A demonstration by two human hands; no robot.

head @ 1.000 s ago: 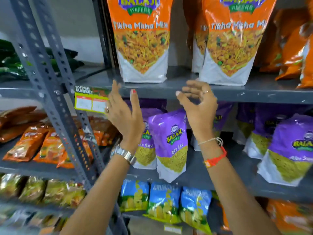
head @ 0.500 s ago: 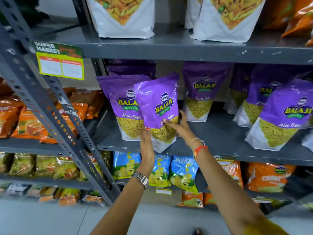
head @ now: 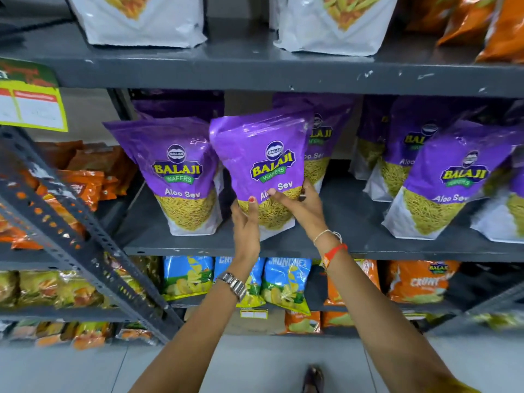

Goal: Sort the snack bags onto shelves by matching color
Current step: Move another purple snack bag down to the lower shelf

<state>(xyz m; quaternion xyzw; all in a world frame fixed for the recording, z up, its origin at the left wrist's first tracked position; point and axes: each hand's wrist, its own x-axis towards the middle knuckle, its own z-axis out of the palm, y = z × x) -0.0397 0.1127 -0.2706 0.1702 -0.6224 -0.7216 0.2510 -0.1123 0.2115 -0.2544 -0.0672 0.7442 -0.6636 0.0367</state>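
Observation:
A purple Aloo Sev bag (head: 263, 160) stands tilted on the grey middle shelf (head: 354, 248), among other purple bags of the same kind. My left hand (head: 246, 225) grips its lower left edge, thumb on the front. My right hand (head: 303, 205) grips its lower right side, thumb across the front. A second purple bag (head: 175, 171) stands upright just to its left, and another purple bag (head: 450, 180) leans at the right.
The upper shelf (head: 255, 72) carries orange and white bags. Blue bags (head: 283, 282) and orange bags (head: 419, 279) fill the shelf below. A slanted grey rack post (head: 73, 225) crosses the left, with orange packets behind it. A shoe shows on the floor.
My hands came down from the upper shelf edge and took hold of the purple bag's lower part. The view has dropped and moved closer to the middle shelf.

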